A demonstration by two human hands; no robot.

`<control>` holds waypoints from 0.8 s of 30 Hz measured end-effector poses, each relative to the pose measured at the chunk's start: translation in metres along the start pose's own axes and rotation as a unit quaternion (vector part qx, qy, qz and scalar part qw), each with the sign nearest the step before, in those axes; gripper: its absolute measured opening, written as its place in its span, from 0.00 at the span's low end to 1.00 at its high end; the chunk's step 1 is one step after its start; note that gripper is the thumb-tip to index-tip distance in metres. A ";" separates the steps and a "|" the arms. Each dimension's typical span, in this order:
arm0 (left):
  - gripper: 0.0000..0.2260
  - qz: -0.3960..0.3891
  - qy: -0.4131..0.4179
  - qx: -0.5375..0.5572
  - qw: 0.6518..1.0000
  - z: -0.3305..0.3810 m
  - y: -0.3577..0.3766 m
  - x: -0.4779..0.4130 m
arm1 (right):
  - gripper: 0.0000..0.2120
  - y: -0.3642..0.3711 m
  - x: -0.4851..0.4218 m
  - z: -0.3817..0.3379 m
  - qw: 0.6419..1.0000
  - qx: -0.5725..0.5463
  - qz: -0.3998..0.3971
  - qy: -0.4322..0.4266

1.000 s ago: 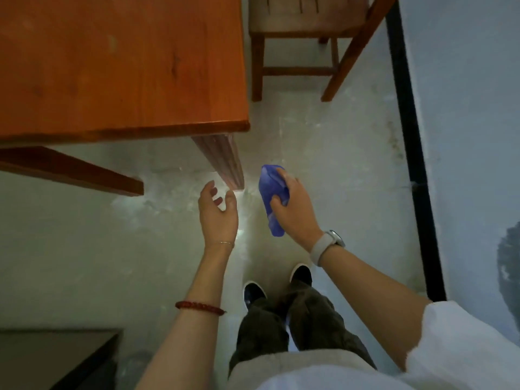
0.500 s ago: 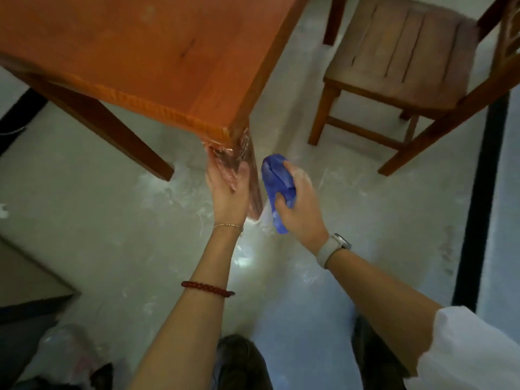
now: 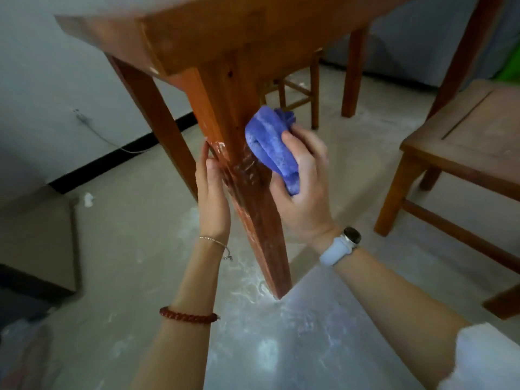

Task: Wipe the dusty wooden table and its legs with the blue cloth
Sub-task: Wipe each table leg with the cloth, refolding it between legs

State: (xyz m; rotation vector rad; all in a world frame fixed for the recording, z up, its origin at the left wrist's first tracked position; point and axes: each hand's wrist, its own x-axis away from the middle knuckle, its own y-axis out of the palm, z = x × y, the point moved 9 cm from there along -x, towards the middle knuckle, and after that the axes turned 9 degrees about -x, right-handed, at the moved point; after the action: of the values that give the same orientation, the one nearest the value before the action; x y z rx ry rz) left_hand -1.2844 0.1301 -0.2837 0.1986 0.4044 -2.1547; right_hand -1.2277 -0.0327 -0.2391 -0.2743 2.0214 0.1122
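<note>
The wooden table (image 3: 213,32) is seen from low down, its near corner overhead. Its nearest leg (image 3: 247,175) runs down the middle of the view to the floor, with shiny plastic film wrinkled around its middle. My right hand (image 3: 305,190) grips the bunched blue cloth (image 3: 270,144) and holds it against the right face of that leg. My left hand (image 3: 212,190) lies flat along the left face of the same leg, fingers straight and pointing up.
A wooden chair (image 3: 461,153) stands close on the right. Another chair's legs (image 3: 298,94) show behind the table, with two more table legs (image 3: 157,122) further back. A dark low box (image 3: 36,243) sits at the left. White dust streaks the floor (image 3: 253,319).
The view has dropped from above the table to beside its leg. My right hand has brought the cloth onto the leg. My left hand has settled flat on the leg's other side.
</note>
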 end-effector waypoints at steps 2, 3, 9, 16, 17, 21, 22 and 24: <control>0.25 -0.032 0.010 0.008 0.999 -0.001 0.001 0.002 | 0.23 0.010 -0.009 -0.010 0.998 0.007 -0.004 -0.055; 0.25 -0.047 0.005 0.013 0.999 -0.002 0.002 0.005 | 0.23 0.016 -0.011 -0.015 0.996 0.025 -0.011 -0.080; 0.22 -0.054 -0.007 0.055 0.997 -0.007 0.002 0.011 | 0.19 0.035 0.051 0.020 0.988 0.075 -0.064 -0.122; 0.23 -0.016 -0.005 0.042 0.999 -0.031 0.006 0.020 | 0.18 0.025 0.143 0.074 0.968 0.023 -0.239 -0.077; 0.23 -0.011 -0.007 0.036 0.999 -0.030 0.007 0.022 | 0.19 0.019 0.126 0.064 0.974 0.001 -0.212 -0.080; 0.23 0.008 -0.022 0.024 0.999 -0.025 0.009 0.027 | 0.21 0.011 0.030 0.015 0.989 -0.015 -0.080 -0.127; 0.23 0.011 -0.027 0.023 0.999 -0.023 0.009 0.028 | 0.22 0.015 0.012 0.009 0.989 0.001 -0.064 -0.131; 0.19 0.017 -0.033 0.026 0.999 -0.022 0.009 0.028 | 0.23 0.027 0.005 0.008 0.987 0.040 -0.067 -0.141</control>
State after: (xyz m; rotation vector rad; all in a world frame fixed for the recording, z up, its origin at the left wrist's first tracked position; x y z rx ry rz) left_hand -1.2930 0.1116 -0.3140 0.1621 0.3062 -2.1332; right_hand -1.2295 -0.0054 -0.2481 -0.3238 1.7175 -0.0150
